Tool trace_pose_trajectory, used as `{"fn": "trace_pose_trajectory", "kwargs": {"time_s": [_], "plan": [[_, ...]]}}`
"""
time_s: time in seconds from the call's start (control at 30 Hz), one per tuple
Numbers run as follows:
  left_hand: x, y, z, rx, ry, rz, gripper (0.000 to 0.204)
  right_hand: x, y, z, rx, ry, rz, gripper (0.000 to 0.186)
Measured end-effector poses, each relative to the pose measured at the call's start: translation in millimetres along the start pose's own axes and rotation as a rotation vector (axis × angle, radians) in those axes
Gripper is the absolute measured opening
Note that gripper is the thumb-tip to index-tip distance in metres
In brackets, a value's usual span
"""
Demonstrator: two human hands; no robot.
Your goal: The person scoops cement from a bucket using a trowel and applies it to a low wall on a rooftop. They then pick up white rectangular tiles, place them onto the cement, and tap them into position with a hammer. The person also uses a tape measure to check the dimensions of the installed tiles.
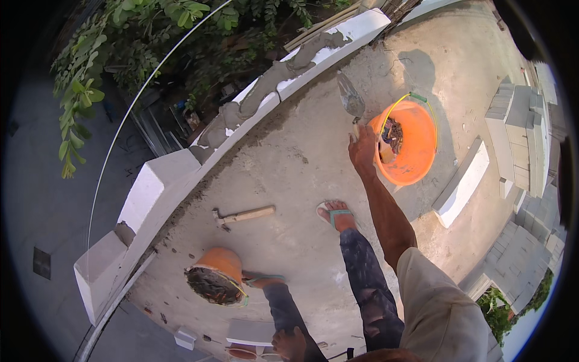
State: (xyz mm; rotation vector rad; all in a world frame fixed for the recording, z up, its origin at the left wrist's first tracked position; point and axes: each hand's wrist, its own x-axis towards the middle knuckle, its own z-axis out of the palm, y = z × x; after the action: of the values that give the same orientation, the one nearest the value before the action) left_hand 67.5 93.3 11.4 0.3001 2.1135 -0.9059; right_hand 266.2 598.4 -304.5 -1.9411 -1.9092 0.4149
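Observation:
My right hand (pixel 363 149) is closed around the handle of a pointed trowel (pixel 350 96), whose grey blade points away from me above the concrete floor. Just right of that hand stands an orange bucket (pixel 424 136) with a yellow wire handle and dark scraps or mortar remains inside. My left hand (pixel 291 344) lies on my left leg at the lower edge, fingers apart, holding nothing visible. A low wall of white blocks (pixel 159 184) runs along the left, with a band of wet grey mortar (pixel 259 92) on its far part.
A smaller orange bucket (pixel 222 259), full of dark mortar, sits by my left foot. A wooden-handled hammer (pixel 247 215) lies between it and the wall. One white block (pixel 464 184) rests at right, near stacked grey blocks (pixel 512 136). A thin white line (pixel 129 108) curves past the wall.

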Motion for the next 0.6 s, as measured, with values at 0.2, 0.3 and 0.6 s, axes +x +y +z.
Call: {"fn": "trace_pose_trajectory", "kwargs": {"time_s": [0.2, 0.3, 0.6], "plan": [[36, -41, 38, -0.091, 0.206, 0.089, 0.063, -192, -79, -68, 0.502, -0.332, 0.190, 0.042], [43, -57, 35, -0.149, 0.188, 0.077, 0.061, -293, -117, -85, 0.518, -0.677, 0.361, 0.043], [78, -105, 14, -0.375, 0.034, -0.040, 0.061, -378, -296, -77, 0.139, -1.226, -0.299, 0.037]]}}
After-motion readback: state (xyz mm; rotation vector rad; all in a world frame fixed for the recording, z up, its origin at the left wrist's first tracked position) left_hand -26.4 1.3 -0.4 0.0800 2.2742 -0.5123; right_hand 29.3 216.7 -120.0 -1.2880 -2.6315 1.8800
